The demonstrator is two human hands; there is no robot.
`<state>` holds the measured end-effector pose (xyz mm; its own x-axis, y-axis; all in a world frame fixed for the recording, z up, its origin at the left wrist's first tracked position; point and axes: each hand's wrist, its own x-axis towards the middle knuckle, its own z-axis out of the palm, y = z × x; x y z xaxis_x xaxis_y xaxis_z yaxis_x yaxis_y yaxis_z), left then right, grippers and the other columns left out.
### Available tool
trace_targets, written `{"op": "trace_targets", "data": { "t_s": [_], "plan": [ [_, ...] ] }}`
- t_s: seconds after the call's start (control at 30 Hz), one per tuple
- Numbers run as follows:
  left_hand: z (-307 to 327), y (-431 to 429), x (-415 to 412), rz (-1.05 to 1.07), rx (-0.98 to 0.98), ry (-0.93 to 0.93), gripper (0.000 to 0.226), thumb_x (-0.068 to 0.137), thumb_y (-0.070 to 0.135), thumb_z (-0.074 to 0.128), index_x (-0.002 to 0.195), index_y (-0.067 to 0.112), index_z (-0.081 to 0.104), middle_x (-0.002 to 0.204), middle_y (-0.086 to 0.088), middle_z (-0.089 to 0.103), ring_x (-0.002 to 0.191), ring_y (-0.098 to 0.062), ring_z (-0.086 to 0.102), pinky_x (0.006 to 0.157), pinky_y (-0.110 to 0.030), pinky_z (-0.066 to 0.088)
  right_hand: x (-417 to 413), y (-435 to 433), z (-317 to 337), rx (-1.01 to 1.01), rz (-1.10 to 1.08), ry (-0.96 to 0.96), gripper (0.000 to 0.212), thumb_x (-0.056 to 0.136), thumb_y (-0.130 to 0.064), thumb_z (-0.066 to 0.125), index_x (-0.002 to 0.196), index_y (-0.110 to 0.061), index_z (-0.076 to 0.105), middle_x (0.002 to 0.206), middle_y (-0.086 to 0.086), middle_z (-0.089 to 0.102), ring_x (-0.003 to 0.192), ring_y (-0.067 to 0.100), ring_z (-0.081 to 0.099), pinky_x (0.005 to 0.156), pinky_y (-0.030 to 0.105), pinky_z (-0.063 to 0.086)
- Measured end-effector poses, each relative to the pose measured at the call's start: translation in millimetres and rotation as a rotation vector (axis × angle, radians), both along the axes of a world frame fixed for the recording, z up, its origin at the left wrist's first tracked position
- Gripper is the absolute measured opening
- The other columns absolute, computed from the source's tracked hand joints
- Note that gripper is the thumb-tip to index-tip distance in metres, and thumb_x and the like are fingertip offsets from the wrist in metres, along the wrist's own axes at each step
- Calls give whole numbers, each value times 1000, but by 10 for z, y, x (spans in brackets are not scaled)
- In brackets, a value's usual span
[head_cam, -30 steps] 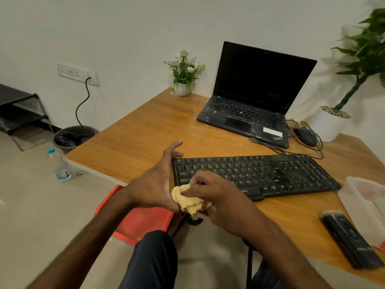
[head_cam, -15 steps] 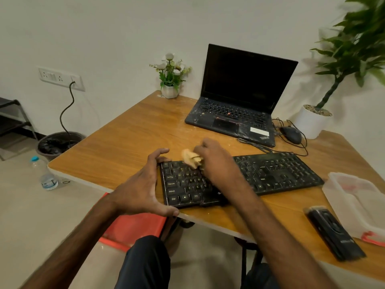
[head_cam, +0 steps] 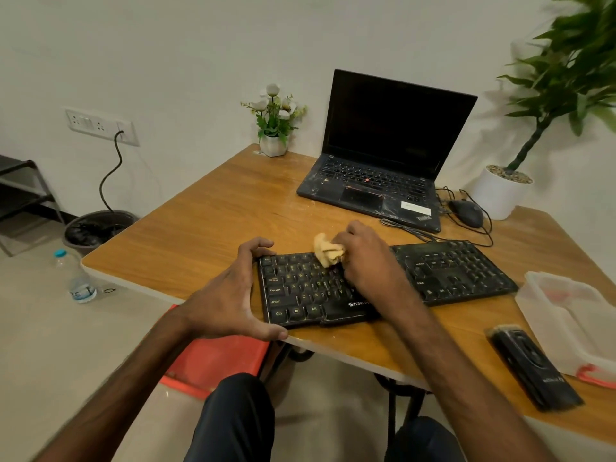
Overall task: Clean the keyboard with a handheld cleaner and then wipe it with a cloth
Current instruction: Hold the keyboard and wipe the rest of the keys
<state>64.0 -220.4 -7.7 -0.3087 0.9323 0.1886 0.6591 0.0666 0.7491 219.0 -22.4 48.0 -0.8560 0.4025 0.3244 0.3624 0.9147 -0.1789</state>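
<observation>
On the wooden table (head_cam: pixel 186 228), your left hand (head_cam: pixel 230 295) grasps the black keyboard (head_cam: pixel 433 275) end; your right hand (head_cam: pixel 363 258) clenches a crumpled tan cloth (head_cam: pixel 327 253) against its keys.

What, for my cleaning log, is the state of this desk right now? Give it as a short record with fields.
stage: cloth wipe under way
left hand: grips the keyboard's left end, thumb at the near edge, fingers at the far edge
right hand: holds a crumpled yellow cloth against the upper key rows
keyboard: black, flat on the wooden table, near its front edge
handheld cleaner: probably the black device lying at the right, untouched, beside a clear container
behind: open laptop, screen dark; mouse
</observation>
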Motion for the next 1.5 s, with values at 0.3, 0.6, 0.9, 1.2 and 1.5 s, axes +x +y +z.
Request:
{"op": "trace_targets", "data": {
  "t_s": [0.3,0.6,0.9,1.2,1.5],
  "plan": [
    [5,17,8,-28,-4,-23,121,52,52,95,136,52,8,138,27,33,130,9,41,109,-16,39,187,264,115,3,-255,-62,39,88,-10,66,126,-14,61,119,2,54,112,16,50,107,33,42],
    [45,-13,2,-13,10,-45,121,52,52,95,139,46,11,135,23,37,125,0,50,104,-33,50,-261,-667,46,19,87,-54,45,88,-9,65,131,-15,56,120,2,47,109,17,45,95,34,45],
    [76,-26,-7,12,48,-165,125,50,61,92,145,48,11,149,34,26,139,12,31,118,-35,35,562,74,234,-1459,-205,654,15,94,-9,61,106,-8,70,97,8,76,87,23,73,69,34,59],
    [380,47,343,190,263,-147,91,70,78,64,144,37,30,152,22,33,142,10,28,114,-29,30,1138,26,297,-1791,10,809,20,82,-19,68,95,-8,79,97,12,74,85,24,72,82,43,58],
    [1089,964,1494,52,209,-416,41,93,37,60,132,26,54,111,5,69,88,0,69,69,-23,57,1236,-136,362,-1533,-31,814,25,99,-7,52,120,-6,63,109,13,73,96,27,71,77,35,59]
  ]
}}
